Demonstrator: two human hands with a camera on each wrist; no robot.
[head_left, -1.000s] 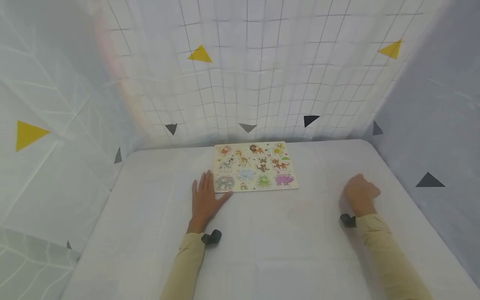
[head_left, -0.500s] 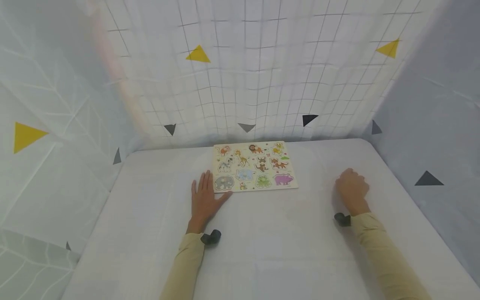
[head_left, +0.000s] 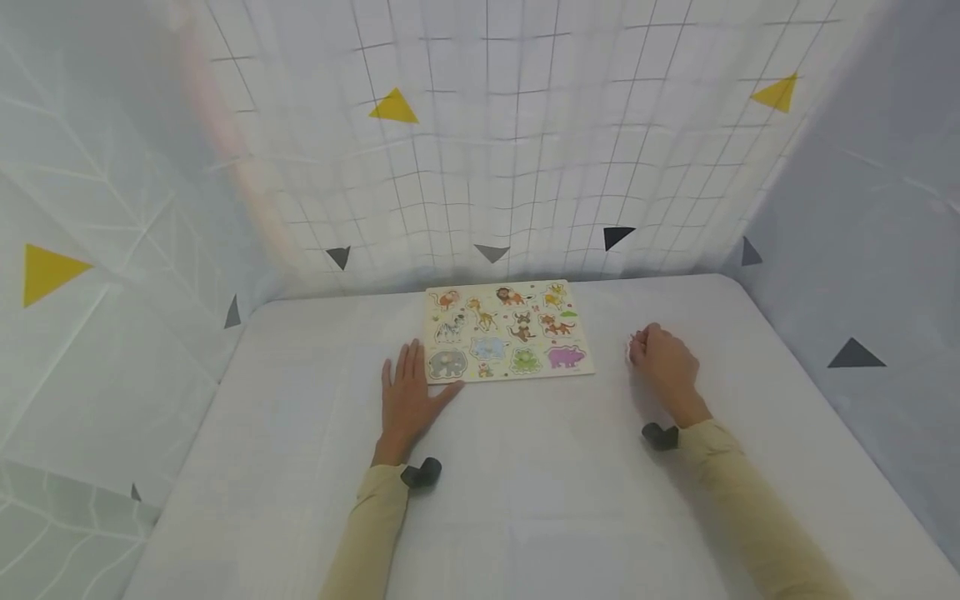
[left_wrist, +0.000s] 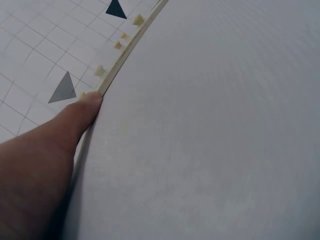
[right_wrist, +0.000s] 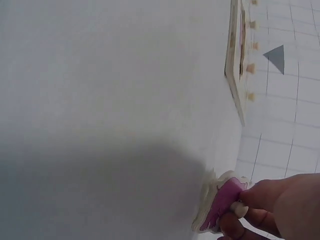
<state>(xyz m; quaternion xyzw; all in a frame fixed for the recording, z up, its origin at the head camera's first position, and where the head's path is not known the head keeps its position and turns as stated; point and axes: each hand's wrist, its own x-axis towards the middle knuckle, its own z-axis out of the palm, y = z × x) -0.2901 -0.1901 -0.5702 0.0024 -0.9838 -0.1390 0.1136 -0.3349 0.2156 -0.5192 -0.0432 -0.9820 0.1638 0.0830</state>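
A wooden animal puzzle board (head_left: 510, 379) lies at the back of the table, bearing several colourful animals. My left hand (head_left: 407, 404) rests flat beside its left corner, fingers spread along the left side. In the left wrist view the thumb (left_wrist: 85, 112) touches the board's front edge. To the right of the board, my right hand (head_left: 667, 367) pinches a purple puzzle piece (right_wrist: 227, 197) by its cream knob (right_wrist: 239, 209). The piece stands tilted near the tabletop; in the head view the fingers hide most of it. A purple hippo shape (head_left: 566, 357) shows at the board's front right.
The table is covered with a white cloth (head_left: 525, 483). A white curtain with grid lines (head_left: 495, 167) hangs right behind the board. Patterned cloth walls stand at the left (head_left: 112, 250) and right (head_left: 855, 275). Cream knobs (right_wrist: 251, 68) stick up from the board.
My right hand has moved left, towards the board, and turned, so the piece in its fingers now shows. The left hand and the board have stayed in place.
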